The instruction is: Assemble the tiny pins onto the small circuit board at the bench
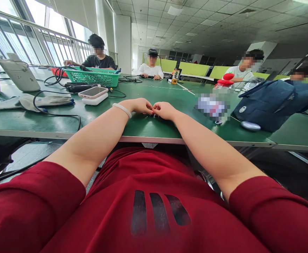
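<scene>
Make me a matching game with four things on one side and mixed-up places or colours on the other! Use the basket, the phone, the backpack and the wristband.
Things:
1. Basket
2. Phone
3. Backpack
4. Wristband

Places and colours:
A. Around the wrist of the left hand
B. Dark blue, on the right side of the table
C. Green, with lots of little holes
D. Lying on top of a flat white thing

Right pairs: 1-C, 2-D, 3-B, 4-A
</scene>
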`<control>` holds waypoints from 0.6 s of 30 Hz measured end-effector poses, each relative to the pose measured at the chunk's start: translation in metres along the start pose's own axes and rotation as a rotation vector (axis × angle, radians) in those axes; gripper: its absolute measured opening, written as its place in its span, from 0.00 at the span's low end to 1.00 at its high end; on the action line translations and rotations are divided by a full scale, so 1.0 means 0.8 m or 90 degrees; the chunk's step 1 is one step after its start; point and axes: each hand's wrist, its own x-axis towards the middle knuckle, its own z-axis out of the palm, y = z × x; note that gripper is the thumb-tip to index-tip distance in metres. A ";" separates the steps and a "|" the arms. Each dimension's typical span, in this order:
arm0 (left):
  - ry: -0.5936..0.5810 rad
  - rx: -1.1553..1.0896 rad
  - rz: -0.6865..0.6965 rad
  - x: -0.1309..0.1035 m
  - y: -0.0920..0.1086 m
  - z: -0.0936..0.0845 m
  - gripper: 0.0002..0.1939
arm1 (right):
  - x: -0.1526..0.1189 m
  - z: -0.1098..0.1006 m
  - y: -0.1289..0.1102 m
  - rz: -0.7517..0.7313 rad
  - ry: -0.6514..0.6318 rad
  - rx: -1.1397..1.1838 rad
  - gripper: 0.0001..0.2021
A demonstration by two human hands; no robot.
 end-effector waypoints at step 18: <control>-0.005 -0.008 -0.001 0.002 -0.002 0.001 0.26 | -0.002 -0.001 -0.003 0.013 0.001 0.018 0.08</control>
